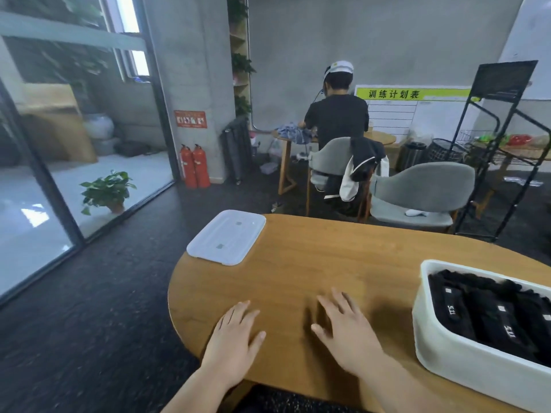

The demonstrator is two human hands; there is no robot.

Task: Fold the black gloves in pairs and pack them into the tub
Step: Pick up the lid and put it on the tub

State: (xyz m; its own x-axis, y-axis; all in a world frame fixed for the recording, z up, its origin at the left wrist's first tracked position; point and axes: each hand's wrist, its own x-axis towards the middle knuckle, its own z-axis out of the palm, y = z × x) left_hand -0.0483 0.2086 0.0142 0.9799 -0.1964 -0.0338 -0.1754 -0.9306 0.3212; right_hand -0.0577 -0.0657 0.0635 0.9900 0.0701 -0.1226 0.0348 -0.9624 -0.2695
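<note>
A white tub (456, 357) stands at the right end of the wooden table (298, 272). Folded black gloves (495, 311) with small white labels fill it in rows. The tub's white lid (227, 237) lies flat at the table's far left edge. My left hand (234, 338) rests palm down on the table near its front edge, fingers spread, holding nothing. My right hand (347, 329) lies flat beside it, fingers apart and empty, left of the tub. No loose gloves show on the tabletop.
Beyond the table a person (337, 114) sits with their back to me at another wooden table. Two grey chairs (423, 192) stand between us, and a black metal rack (501, 144) is at the right. A glass wall, a potted plant and two red extinguishers (194, 166) are left.
</note>
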